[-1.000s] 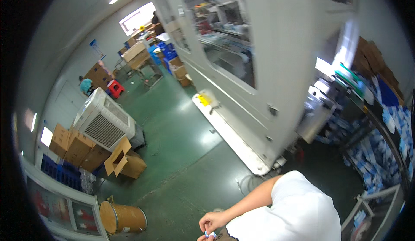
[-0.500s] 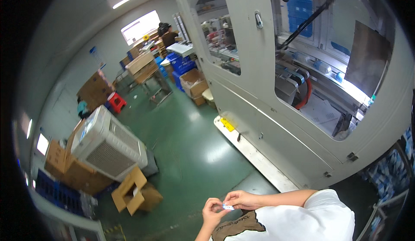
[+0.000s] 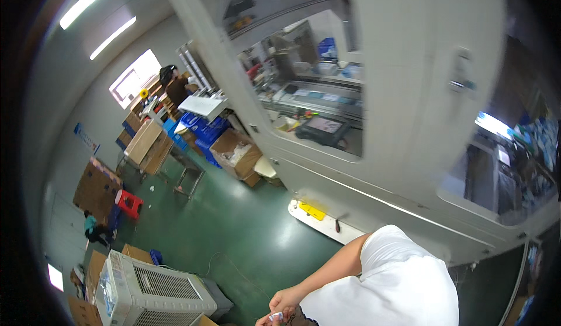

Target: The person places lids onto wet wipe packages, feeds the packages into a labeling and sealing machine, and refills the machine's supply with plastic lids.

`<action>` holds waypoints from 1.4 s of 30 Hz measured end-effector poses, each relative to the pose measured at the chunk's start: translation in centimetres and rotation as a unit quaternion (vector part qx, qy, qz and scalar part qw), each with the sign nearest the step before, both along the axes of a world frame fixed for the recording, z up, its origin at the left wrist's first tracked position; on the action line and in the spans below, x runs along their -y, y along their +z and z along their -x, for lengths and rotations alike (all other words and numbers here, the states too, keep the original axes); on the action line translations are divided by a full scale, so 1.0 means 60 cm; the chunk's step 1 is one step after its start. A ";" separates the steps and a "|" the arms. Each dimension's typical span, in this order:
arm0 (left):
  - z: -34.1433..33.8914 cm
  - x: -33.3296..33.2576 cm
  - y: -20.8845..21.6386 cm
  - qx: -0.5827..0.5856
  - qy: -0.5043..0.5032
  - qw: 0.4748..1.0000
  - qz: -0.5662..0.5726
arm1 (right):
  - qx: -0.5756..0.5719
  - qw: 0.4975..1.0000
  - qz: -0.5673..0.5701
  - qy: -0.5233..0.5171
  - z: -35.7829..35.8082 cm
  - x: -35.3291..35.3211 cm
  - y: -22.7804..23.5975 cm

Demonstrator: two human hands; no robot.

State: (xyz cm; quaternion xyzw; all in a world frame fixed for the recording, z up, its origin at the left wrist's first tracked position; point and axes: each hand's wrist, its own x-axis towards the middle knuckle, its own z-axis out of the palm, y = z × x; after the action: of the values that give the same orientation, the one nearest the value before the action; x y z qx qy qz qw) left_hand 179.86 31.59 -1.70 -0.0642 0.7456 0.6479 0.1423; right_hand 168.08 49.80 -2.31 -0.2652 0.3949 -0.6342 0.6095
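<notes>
At the lower edge my right hand (image 3: 286, 298) is closed with its fingertips on a small white-and-blue piece (image 3: 276, 316), whose kind is too small to tell. My left hand (image 3: 265, 321) meets it from the left, fingers bent against the same piece; most of that hand is cut off by the picture's edge. Beside my right arm rises a large white machine cabinet (image 3: 403, 133) with windows. Through one window a dark screen unit (image 3: 323, 131) shows.
A white ledge (image 3: 318, 221) along the cabinet's foot carries a yellow plate (image 3: 311, 210) and a screwdriver (image 3: 338, 225). A grey air cooler (image 3: 158, 291) stands at lower left. Further off are an open carton (image 3: 236, 153), blue bins (image 3: 204, 128), a red stool (image 3: 128, 203) and several people.
My view has swung and moved forward along the cabinet, so another window now faces me. My hands have dropped to the lower edge, still together on the small piece.
</notes>
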 end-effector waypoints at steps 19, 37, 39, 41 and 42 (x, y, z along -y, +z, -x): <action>1.071 0.120 0.072 -0.106 -0.076 0.991 -0.011 | -0.128 0.886 -0.025 -0.445 0.908 0.131 -0.003; 1.595 0.577 -0.155 0.062 0.312 0.948 -0.028 | 0.257 0.560 -0.278 -0.737 1.909 0.216 -0.349; 1.710 0.634 -0.160 0.044 0.265 0.963 -0.034 | 0.240 0.553 -0.332 -0.726 1.945 0.238 -0.379; 1.846 0.667 -0.157 0.012 0.212 0.977 0.002 | 0.195 0.598 -0.400 -0.666 1.954 0.242 -0.431; 1.926 0.686 -0.146 -0.043 0.158 0.985 0.047 | 0.167 0.619 -0.432 -0.634 1.962 0.249 -0.455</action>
State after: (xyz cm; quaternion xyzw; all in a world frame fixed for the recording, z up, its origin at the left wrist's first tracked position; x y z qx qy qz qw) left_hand 64.32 -9.57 -10.43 -0.1600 0.7608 0.6289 0.0032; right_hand 50.33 34.84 -29.61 0.4559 0.5847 -0.6528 0.1558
